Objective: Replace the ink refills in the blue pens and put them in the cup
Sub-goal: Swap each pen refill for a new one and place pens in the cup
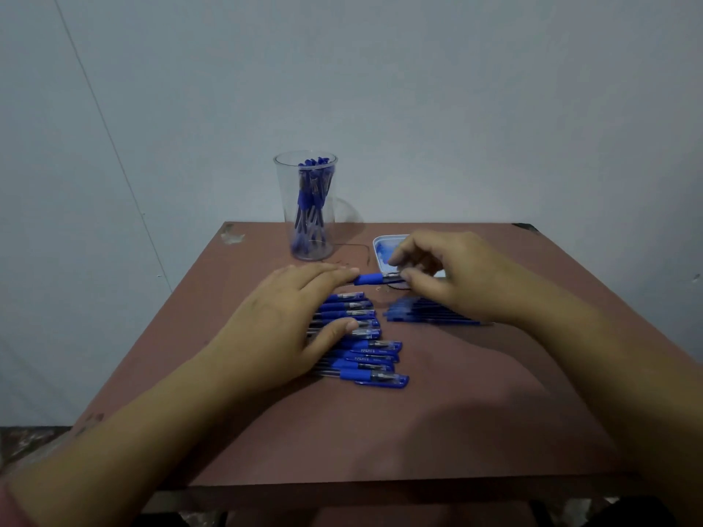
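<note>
Above the table [380, 431]: one blue pen [371, 278] held level, blue rubbery grip, clear barrel. Right hand [456, 275] pinches its right end, thumb and forefinger curled. Left hand [281, 321] lies flat, fingers nearly straight, tips touching the other end. Under it, a row of pens [365, 348], capped. Loose refills [430, 313] just right. Clear plastic cup [306, 207] of pens at far edge, white tray [384, 247] near. Tabletop reddish-brown, scuffed; wall [456, 108] pale grey

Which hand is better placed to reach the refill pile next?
Right. The right hand pinches the pen just above the refills, so it probably only needs to drop a little. The left hand lies across the row of pens, further from the pile.
</note>
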